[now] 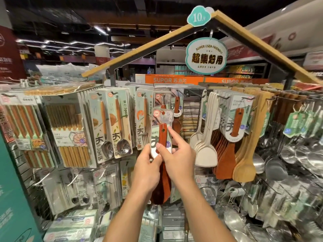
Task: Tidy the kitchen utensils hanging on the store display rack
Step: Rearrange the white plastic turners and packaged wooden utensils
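Together our left hand [146,169] and right hand [176,159] pinch a carded red-brown wooden rice spoon [162,137], upright, its hang-hole just below the black rack hook [180,93].

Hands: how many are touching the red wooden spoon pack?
2. The left hand pinches the red wooden spoon pack at its lower edge; the right hand holds its right side, forefinger up.

The store is dim above, with a dark ceiling and thin strip lights [57,43] far behind. The rack itself is lit well from the front. Steel ladles [300,158] at right show glare and blur. The wide lens bends the edges; lower corners are soft.
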